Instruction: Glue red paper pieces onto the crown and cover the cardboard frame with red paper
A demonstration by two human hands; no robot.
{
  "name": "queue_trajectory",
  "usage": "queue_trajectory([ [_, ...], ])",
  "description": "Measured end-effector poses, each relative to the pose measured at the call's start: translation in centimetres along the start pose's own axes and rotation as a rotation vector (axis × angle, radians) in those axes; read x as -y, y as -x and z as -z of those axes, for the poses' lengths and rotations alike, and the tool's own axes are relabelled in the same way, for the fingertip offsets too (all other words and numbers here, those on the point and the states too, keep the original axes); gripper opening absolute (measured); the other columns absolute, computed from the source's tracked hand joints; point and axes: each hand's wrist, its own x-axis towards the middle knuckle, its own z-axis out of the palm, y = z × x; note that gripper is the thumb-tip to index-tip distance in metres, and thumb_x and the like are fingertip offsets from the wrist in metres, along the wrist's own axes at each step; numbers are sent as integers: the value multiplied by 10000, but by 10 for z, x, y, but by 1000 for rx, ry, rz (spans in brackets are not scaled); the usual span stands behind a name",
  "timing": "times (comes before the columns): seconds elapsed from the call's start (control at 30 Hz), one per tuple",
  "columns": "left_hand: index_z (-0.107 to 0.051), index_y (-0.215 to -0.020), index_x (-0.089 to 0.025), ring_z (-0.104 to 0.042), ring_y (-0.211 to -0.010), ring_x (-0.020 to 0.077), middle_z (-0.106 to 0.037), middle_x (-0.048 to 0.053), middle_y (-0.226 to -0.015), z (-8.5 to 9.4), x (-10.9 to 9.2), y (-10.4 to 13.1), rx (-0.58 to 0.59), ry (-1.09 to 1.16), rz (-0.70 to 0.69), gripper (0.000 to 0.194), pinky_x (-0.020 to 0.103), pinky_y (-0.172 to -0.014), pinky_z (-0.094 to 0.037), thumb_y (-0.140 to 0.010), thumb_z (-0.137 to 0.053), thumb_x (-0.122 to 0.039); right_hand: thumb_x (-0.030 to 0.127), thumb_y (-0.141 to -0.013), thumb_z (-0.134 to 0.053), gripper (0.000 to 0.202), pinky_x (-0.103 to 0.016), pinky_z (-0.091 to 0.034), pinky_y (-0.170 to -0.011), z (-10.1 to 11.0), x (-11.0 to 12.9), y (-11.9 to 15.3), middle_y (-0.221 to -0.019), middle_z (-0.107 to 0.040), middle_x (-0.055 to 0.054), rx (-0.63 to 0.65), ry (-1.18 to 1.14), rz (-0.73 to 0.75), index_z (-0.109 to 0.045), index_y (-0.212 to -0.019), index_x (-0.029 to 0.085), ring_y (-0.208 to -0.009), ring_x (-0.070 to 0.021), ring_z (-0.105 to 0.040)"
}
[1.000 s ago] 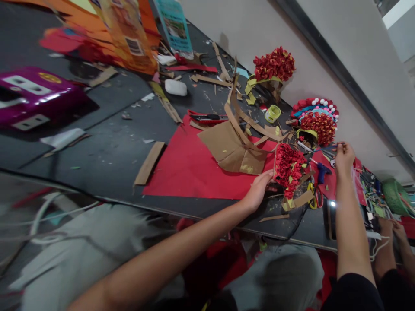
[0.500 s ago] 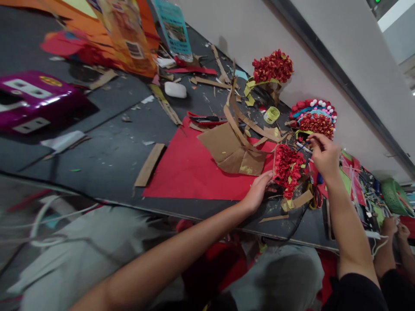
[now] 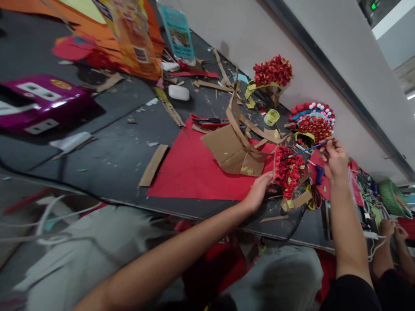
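My left hand (image 3: pixel 259 190) grips the left edge of a red ruffled paper piece (image 3: pixel 287 170) with small yellow bits. Pinched in my right hand (image 3: pixel 335 160) is a thin blue paintbrush (image 3: pixel 309 149), its tip reaching down to the ruffles. A folded piece of cardboard (image 3: pixel 231 149) lies on a red paper sheet (image 3: pixel 181 168) just left of the ruffled piece. Behind it stands a small open jar of yellow paint (image 3: pixel 271 117). Below my right hand are a blue glue gun (image 3: pixel 319 174) and yellow-handled scissors (image 3: pixel 313 199).
Against the wall sit a red ruffled headpiece (image 3: pixel 274 71) and another with white pompoms (image 3: pixel 314 119). A box cutter (image 3: pixel 210 122), cardboard scraps, bottles (image 3: pixel 178 36) and a purple power strip (image 3: pixel 42 101) lie leftward. Another person's hands (image 3: pixel 394 229) are at far right, near a green basket (image 3: pixel 394 198).
My right hand has moved right and slightly down, drawing the paintbrush into fuller view. My left hand keeps its grip on the ruffled piece. The view has shifted slightly.
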Motion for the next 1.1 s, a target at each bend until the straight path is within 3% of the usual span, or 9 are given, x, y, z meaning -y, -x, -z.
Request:
queue_trajectory([
  [0.6, -671, -922, -155, -593, -879, 212, -650, 71, -957, 1, 1, 0, 7, 8, 4, 401, 242, -618, -506, -701, -664, -489, 491, -569, -804, 414, -130, -256, -349, -9, -13, -3, -661, -648, 29, -63, 15, -59, -619, -763, 176, -486, -39, -499],
  [0.83, -672, -936, -149, -599, -872, 218, -658, 77, -975, 1, 1, -1, -1, 10, 8, 424, 254, -616, -507, -686, -675, -493, 467, -611, -775, 367, -141, -252, -361, -2, -14, -2, -673, -645, 25, -122, 39, -2, -621, -775, 178, -493, -42, -497],
  [1.0, -672, -906, -149, -597, -874, 216, -659, 79, -975, 1, 1, 0, 7, 6, 5, 396, 251, -628, -507, -694, -661, -483, 461, -609, -783, 375, -145, -258, -361, -1, -13, 0, -665, -638, 22, -73, 57, -22, -632, -789, 169, -495, -49, -501],
  [1.1, -674, -924, -151, -599, -871, 215, -660, 76, -979, 0, 1, 0, 1, 8, 0, 405, 250, -620, -506, -692, -662, -482, 471, -601, -784, 392, -144, -259, -358, 8, -14, -1, -699, -648, 14, -145, 55, -8, -623, -781, 163, -498, -46, -508],
])
